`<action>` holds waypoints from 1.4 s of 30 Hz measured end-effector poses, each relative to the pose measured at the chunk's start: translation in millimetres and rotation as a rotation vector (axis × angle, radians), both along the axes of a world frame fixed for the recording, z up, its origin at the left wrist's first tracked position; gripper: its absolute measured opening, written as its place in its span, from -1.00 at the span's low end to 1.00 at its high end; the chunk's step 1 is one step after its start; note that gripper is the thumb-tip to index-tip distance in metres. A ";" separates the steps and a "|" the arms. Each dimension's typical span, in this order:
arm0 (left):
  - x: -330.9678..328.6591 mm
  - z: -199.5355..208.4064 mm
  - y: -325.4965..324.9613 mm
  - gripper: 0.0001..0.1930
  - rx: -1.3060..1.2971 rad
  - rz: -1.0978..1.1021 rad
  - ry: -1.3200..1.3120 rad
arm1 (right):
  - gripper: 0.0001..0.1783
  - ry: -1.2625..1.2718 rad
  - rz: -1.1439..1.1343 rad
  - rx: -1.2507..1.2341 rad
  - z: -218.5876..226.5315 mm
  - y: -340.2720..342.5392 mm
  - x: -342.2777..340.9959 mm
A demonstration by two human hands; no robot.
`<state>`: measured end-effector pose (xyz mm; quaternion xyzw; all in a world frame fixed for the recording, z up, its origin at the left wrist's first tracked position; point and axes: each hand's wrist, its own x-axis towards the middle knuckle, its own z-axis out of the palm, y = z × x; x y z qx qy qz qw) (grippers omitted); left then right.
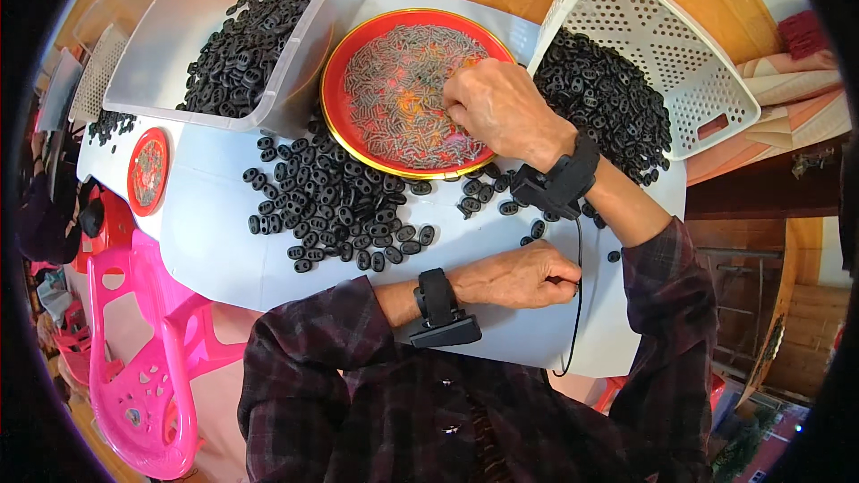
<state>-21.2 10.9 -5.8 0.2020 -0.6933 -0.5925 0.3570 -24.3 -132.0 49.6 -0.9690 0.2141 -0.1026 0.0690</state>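
Note:
My right hand reaches over a round red tray with a gold rim. Its fingers are bent together and point down at the small grey metal pieces, thin like springs or screws, spread across the tray. Whatever the fingertips pinch is hidden. Lower down, my left hand is closed near the table's front edge, and I cannot make out what is inside. Black oval cord-lock pieces with two holes lie in a loose heap between the tray and my left forearm.
A clear plastic bin at the back left and a white perforated basket at the right hold more black pieces. Black bands sit on both wrists, and a cable hangs over the table edge. A pink chair stands left.

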 end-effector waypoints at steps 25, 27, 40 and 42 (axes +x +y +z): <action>-2.3 -2.9 0.2 -0.80 -0.012 0.039 0.032 | -0.89 -0.163 0.027 0.167 -0.5 -6.7 -7.5; -2.4 -0.5 0.3 -0.80 0.003 0.049 0.025 | -0.91 -0.178 0.029 0.186 -2.9 -9.3 -6.2; -2.8 -2.9 -0.2 -0.80 0.007 0.050 0.023 | -0.93 -0.131 0.011 0.142 -4.9 -9.9 0.9; -2.4 -3.5 -0.6 -0.80 -0.008 0.048 0.022 | -0.91 -0.135 0.008 0.133 -6.3 -10.5 1.2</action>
